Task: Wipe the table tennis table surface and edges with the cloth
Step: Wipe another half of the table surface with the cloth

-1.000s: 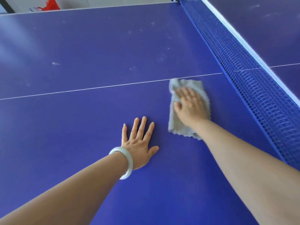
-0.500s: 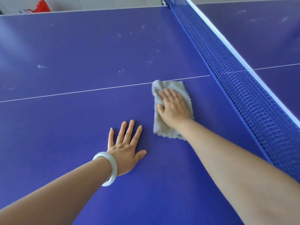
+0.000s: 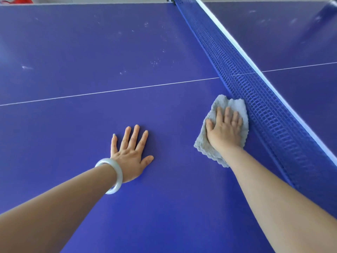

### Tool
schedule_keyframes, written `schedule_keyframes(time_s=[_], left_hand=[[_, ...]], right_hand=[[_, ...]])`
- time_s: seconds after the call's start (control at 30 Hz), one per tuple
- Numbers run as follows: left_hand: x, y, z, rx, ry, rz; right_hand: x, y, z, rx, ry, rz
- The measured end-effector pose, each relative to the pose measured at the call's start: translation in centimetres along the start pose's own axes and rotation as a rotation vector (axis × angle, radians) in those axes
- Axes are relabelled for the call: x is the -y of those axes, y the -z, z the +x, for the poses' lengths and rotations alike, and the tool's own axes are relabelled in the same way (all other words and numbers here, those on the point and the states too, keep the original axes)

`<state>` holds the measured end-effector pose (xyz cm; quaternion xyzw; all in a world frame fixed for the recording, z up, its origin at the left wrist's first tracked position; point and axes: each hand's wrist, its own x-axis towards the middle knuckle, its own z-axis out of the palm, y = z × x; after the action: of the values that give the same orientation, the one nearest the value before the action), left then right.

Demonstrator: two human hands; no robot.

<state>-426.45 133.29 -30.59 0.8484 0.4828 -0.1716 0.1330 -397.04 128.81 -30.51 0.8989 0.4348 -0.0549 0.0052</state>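
Observation:
The blue table tennis table (image 3: 91, 52) fills the view, with a white centre line across it. A grey cloth (image 3: 206, 143) lies flat on the surface, its right edge against the foot of the net. My right hand (image 3: 225, 130) presses down on the cloth with straight fingers. To its left, my left hand (image 3: 130, 154) rests flat on the bare table, fingers spread, a white bangle on the wrist.
The blue net (image 3: 255, 99) with a white top band runs diagonally from top centre to the right edge, just right of the cloth. Pale dust specks (image 3: 155, 62) dot the far surface beyond the centre line. Something red (image 3: 21, 0) sits past the far table edge.
My right hand has slid the cloth rightwards, from near the centre line over to the foot of the net. My left hand stays flat on the table.

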Motion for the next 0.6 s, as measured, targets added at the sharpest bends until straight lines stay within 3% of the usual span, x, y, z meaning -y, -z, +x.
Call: schedule_keyframes(time_s=[0.1,0.2,0.27,0.33,0.43,0.5,0.6], left_hand=[[-0.1,-0.1,-0.2,-0.008,0.007,0.012],[0.2,-0.3,0.2,-0.024,0.008,0.007],[0.4,-0.4,0.3,-0.027,0.005,0.006],[0.3,-0.5,0.4,-0.041,0.002,0.010],[0.5,-0.6,0.8,-0.042,-0.003,0.005],[0.5,-0.7,0.9,-0.034,-0.006,0.019],[0.3,0.0,0.4,-0.024,-0.001,0.008]], right_hand=[[2.6,-1.3,-7.2,0.008,0.254,-0.015],[-0.4,-1.5,-9.6,0.009,0.569,0.005],[-5.2,-1.0,-7.4,-0.038,0.499,-0.046],[-8.9,0.0,-4.9,-0.052,0.193,-0.086],[-5.7,0.0,-6.0,-0.087,-0.081,0.019],[-0.1,-1.1,-10.2,-0.112,-0.002,0.084],[5.7,-2.9,-17.3,-0.092,0.392,0.086]])
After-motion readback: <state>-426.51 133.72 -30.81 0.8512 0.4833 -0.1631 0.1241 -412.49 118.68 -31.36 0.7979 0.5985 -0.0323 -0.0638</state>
